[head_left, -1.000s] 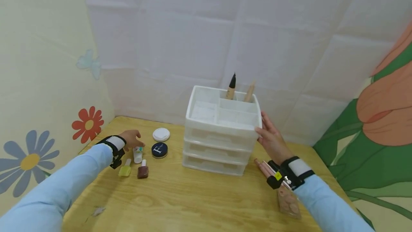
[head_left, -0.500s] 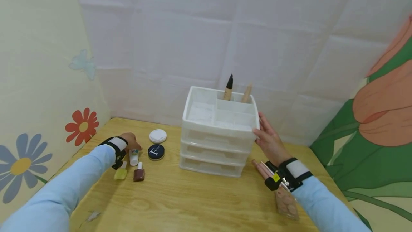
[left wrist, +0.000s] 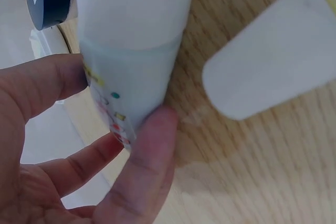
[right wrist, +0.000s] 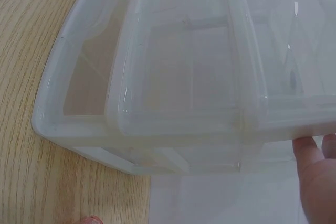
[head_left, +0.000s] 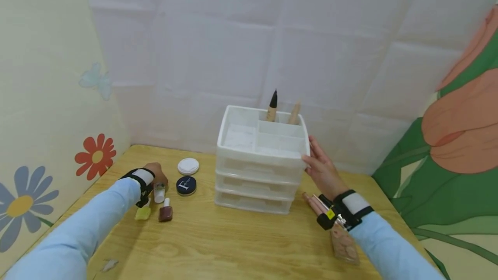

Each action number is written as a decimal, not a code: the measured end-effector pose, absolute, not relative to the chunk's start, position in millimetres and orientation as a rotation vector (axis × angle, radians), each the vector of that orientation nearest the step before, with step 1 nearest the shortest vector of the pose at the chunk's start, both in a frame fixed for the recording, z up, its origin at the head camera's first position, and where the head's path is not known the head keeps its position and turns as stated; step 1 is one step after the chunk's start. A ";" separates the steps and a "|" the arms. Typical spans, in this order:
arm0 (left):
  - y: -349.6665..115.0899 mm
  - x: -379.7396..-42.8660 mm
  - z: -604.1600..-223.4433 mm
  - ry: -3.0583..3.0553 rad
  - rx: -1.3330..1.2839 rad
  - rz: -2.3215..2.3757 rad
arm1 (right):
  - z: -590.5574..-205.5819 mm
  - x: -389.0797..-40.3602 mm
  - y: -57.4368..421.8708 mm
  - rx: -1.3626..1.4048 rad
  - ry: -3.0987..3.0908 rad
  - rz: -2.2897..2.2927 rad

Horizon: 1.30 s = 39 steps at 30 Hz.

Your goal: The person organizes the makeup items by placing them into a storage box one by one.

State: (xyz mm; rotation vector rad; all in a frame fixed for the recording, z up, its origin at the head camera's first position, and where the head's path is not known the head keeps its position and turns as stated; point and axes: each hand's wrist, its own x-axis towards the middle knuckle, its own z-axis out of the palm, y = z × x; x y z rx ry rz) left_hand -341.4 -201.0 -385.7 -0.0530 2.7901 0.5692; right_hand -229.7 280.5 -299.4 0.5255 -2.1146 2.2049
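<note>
My left hand [head_left: 156,173] is at the left of the table, its thumb and fingers pinching a small white tube [left wrist: 131,30] by the printed body. The tube's plain cap end points back toward the wrist camera. Beside it are a yellow nail polish bottle [head_left: 143,213] and a dark red nail polish bottle [head_left: 165,214]. My right hand [head_left: 326,178] rests against the right side of a white drawer organizer [head_left: 256,176], thumb at the front top corner, other fingers laid straight along the side. The organizer's drawers are closed.
A black-tipped pen [head_left: 272,108] and a tan stick [head_left: 294,113] stand in the organizer's back compartments. A navy compact [head_left: 186,186] and a white round disc [head_left: 188,166] lie left of it. Pinkish tubes [head_left: 314,203] and a palette [head_left: 344,245] lie at the right.
My left hand has come down onto the white tube and taken hold of it. The right hand stays at the organizer. The whole view has shifted slightly.
</note>
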 end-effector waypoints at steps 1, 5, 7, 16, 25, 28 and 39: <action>-201.5 -341.9 -386.1 2.798 -0.037 0.560 | -299.2 -229.5 280.2 0.521 -2.114 2.204; -203.6 -343.6 -389.0 2.799 -0.034 0.570 | -299.9 -229.3 280.0 0.537 -2.078 2.230; -204.4 -343.7 -390.1 2.798 -0.028 0.574 | -300.6 -229.2 279.9 0.543 -2.059 2.248; -204.6 -330.1 -372.4 2.873 0.023 0.648 | -304.1 -232.0 277.7 0.543 -2.053 2.261; -206.3 -326.8 -330.8 2.816 0.068 0.961 | -300.8 -231.8 281.4 0.559 -2.091 2.221; -203.7 -329.1 -319.4 2.799 0.097 1.069 | -299.9 -233.5 282.6 0.566 -2.079 2.225; -185.2 -314.1 -264.0 2.903 0.318 1.210 | -300.3 -239.3 285.2 0.562 -2.070 2.232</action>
